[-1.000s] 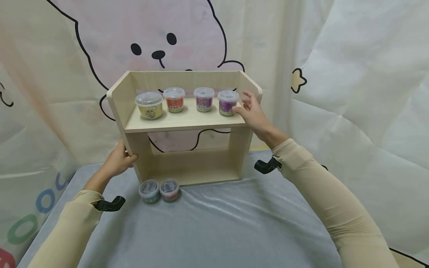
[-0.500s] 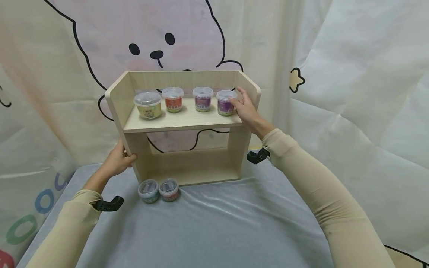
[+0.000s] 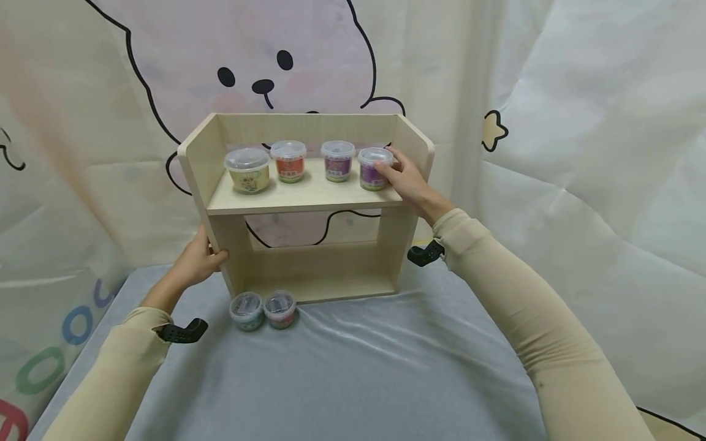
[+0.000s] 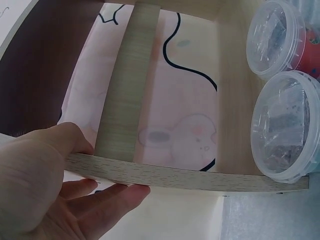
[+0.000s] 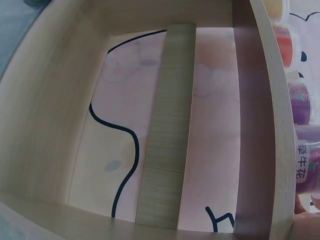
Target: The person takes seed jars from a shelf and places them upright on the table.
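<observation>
A small two-tier wooden shelf (image 3: 309,201) stands on the cloth. My left hand (image 3: 193,260) grips its left side panel, thumb on the inner side and fingers on the outer side in the left wrist view. On the upper tier, my right hand (image 3: 410,185) holds the rightmost purple tub (image 3: 371,176), which has a clear lid and rests at the board's right end. Beside it in a row stand another purple tub (image 3: 337,168), a red-orange tub (image 3: 290,168) and a wider yellow tub (image 3: 249,177). Only the right hand's fingertips show at the right wrist view's lower corner.
Two clear-lidded tubs, one bluish (image 3: 246,311) and one reddish (image 3: 280,310), stand side by side before the shelf's lower left front. A grey-blue cloth (image 3: 353,373) covers the table. Behind hangs a curtain (image 3: 441,79) with a cartoon bear.
My right hand has moved slightly left, and its fingers have closed round the rightmost purple tub. My left hand keeps its grip on the shelf panel.
</observation>
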A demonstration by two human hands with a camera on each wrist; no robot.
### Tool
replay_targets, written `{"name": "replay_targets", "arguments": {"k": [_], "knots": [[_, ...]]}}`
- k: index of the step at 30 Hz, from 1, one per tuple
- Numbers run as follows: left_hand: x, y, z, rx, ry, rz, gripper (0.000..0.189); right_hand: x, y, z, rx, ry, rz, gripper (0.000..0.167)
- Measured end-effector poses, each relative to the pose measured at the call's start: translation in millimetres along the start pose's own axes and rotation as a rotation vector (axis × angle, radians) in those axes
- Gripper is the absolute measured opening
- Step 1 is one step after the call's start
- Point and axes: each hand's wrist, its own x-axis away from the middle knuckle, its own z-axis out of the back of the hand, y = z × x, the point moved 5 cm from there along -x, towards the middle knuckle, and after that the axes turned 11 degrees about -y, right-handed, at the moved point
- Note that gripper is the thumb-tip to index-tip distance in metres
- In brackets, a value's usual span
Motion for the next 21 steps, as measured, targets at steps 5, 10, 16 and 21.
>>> {"name": "replay_targets", "arguments": {"k": [5, 10, 16, 21], "knots": [[-2.3, 0.8, -0.8, -0.003, 0.012, 0.013, 0.071, 1.9, 1.0, 1.7, 0.004, -0.007, 0.002, 0.068], [-0.9, 0.5, -0.6, -0.015, 0.020, 0.023, 0.072, 3.5, 1.6, 0.3, -0.003, -0.006, 0.007, 0.062], [0.9, -1.1, -0.9, -0.033, 0.031, 0.033, 0.069, 2.0, 1.2, -0.9, 0.004, -0.015, 0.011, 0.059], [-0.4, -1.4, -2.1, -0.055, 0.036, 0.034, 0.066, 3.6, 2.6, 1.0, -0.007, -0.026, -0.010, 0.060]]}}
